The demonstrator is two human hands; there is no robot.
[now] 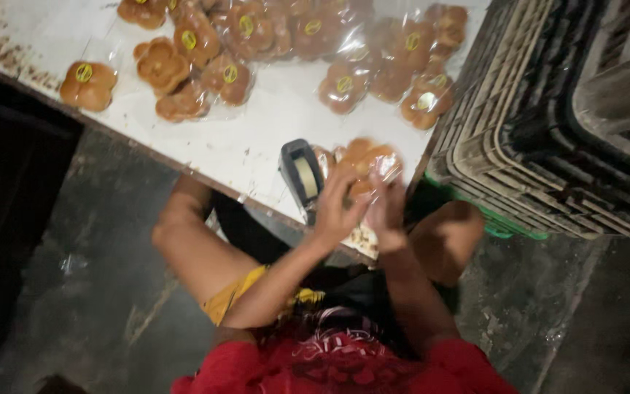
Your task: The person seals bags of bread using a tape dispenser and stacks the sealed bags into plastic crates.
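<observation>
Left hand [337,208] and right hand [386,211] grasping bagged bun [370,160], tape dispenser [302,175] beside, stacked crates [548,131] right.

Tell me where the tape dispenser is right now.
The tape dispenser sits at the near edge of the white table, just left of the left hand and the bagged bun both hands hold.

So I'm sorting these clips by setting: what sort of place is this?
Probably a small bakery packing spot: bagged buns lie across a worn white table, a tape dispenser sits at its edge, and stacked crates stand beside it.
</observation>
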